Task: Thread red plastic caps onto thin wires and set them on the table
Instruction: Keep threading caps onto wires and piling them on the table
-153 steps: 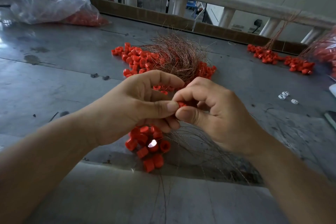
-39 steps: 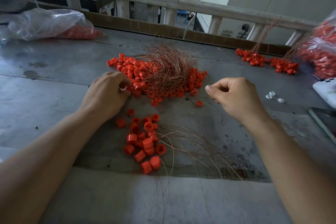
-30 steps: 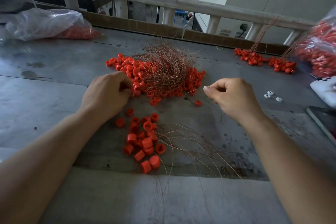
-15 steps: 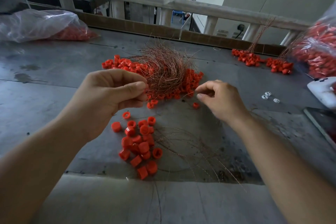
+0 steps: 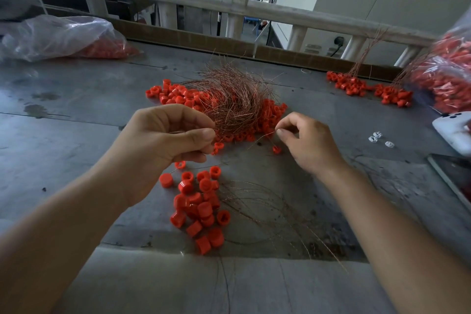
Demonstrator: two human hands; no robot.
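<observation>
Hands sit over the grey table (image 5: pixel 63 140): I read the right hand (image 5: pixel 307 146) as a narrow thumb-to-forefinger pinch on one thin wire (image 5: pixel 263 137), whose free end runs toward 8 o'clock, near a single red cap (image 5: pixel 276 149). Left hand (image 5: pixel 163 145) has fingers curled and thumb pressed to forefinger, but I cannot tell what, if anything, sits in that pinch. Wire tangle (image 5: pixel 234 102) lies over a pile of caps (image 5: pixel 175 95) at 12 o'clock from the hands; a loose cap heap (image 5: pixel 200 209) lies at 6 o'clock, beside stray wires (image 5: pixel 267 201)

Bare left hand (image 5: pixel 163 145) (right hand (image 5: pixel 307 146) likewise)
</observation>
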